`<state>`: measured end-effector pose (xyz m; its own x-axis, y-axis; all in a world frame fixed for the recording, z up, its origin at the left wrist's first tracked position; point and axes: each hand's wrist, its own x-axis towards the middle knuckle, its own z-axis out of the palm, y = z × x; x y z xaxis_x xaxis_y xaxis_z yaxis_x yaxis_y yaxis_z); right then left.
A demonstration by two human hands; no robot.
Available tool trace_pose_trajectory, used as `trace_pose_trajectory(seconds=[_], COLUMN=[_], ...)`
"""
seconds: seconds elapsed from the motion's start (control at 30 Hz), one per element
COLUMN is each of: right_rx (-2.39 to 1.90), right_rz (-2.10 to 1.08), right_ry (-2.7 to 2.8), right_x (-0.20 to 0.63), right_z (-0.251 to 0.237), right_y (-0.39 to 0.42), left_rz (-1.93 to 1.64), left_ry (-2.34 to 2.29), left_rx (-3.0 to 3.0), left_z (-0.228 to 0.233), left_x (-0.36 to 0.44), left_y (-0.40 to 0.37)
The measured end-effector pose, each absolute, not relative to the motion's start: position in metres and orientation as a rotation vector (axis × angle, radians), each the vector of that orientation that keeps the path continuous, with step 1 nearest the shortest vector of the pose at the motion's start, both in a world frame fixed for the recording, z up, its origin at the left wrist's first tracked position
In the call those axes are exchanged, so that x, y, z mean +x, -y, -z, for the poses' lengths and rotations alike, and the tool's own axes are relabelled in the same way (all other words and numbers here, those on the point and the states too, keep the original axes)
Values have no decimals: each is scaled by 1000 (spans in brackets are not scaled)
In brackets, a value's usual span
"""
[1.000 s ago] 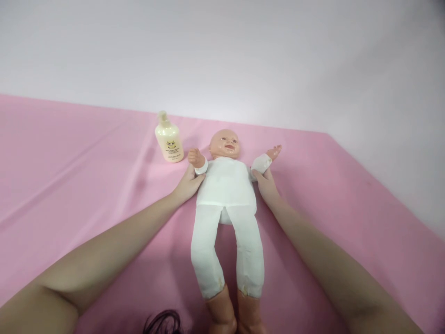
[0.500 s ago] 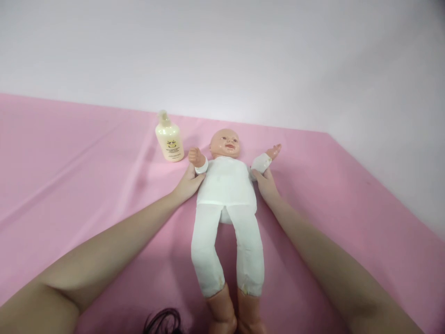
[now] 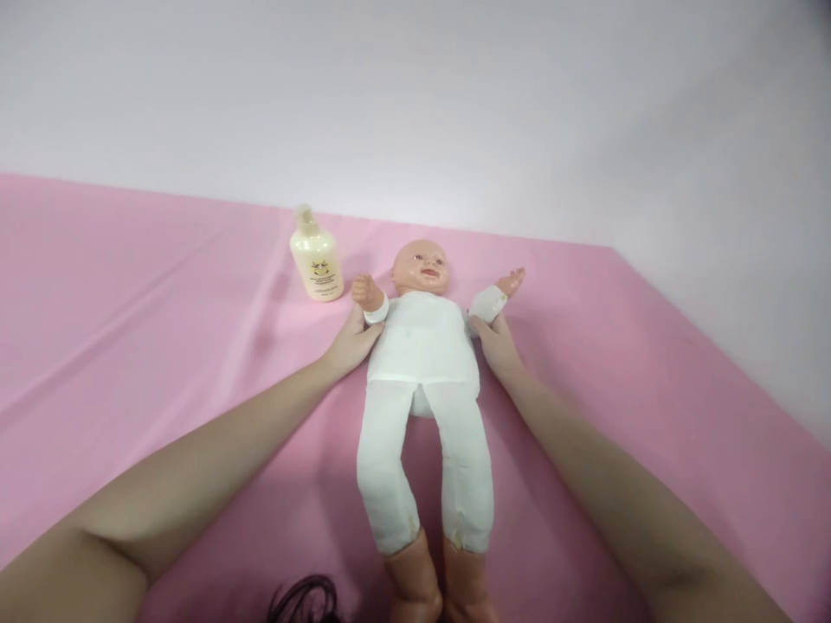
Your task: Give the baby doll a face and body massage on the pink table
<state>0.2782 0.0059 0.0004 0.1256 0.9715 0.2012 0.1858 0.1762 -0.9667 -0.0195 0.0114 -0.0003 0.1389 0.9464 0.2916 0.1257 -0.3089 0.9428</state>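
Observation:
A baby doll [image 3: 423, 363] in a white cloth suit lies face up on a pink sheet [image 3: 130, 346], head toward the far wall and bare plastic feet toward me. My left hand [image 3: 351, 343] rests against the doll's side under its raised arm, fingers tucked beneath the white cuff. On the other side, my right hand [image 3: 497, 344] touches the doll's upper arm just below the other cuff. Both hands press on the doll's flanks; how far the fingers curl under it is hidden.
A cream lotion bottle [image 3: 316, 257] with a pump top stands upright on the sheet, left of the doll's head and a hand's width beyond my left hand. A pale wall rises behind the sheet. Dark hair [image 3: 305, 599] hangs at the bottom edge.

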Motion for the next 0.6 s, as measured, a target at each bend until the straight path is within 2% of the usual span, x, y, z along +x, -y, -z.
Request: trace_pose_trajectory(seconds=[0.6], right_rx=[-1306], right_rz=[-855], right_ry=[1298], right_x=[275], right_z=[-6], right_y=[-3], left_rz=[-1257], left_ry=[-1086], left_rx=[1609], left_z=[3], left_x=[-20], left_y=[-12])
